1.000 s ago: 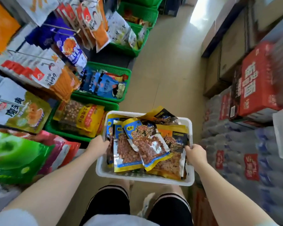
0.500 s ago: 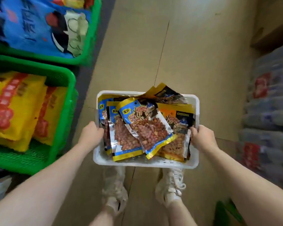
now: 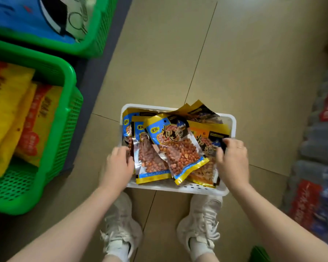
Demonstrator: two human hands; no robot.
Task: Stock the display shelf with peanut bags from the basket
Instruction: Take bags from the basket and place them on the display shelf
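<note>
A white perforated basket [image 3: 233, 121] sits low over the tiled floor, just ahead of my white shoes. It holds several peanut bags: blue-and-yellow ones [image 3: 175, 148] on the left and in the middle, orange ones [image 3: 204, 171] on the right. My left hand [image 3: 119, 164] is over the basket's left rim, fingers loosely spread beside the leftmost bag. My right hand [image 3: 233, 161] lies over the right side, fingertips touching the top of an orange bag. Neither hand is clearly closed on anything. No display shelf is in view.
Two green plastic crates stand on the left: the near one [image 3: 64, 129] holds yellow and red snack packs, the far one [image 3: 95, 40] blue packs. Shrink-wrapped bottle packs [image 3: 318, 167] line the right edge. Beige floor tiles [image 3: 235, 63] stretch ahead.
The view has tipped down from the hanging racks to the floor. The basket has gone lower, to just ahead of my shoes. Both hands have shifted from gripping its sides to lying over the bags.
</note>
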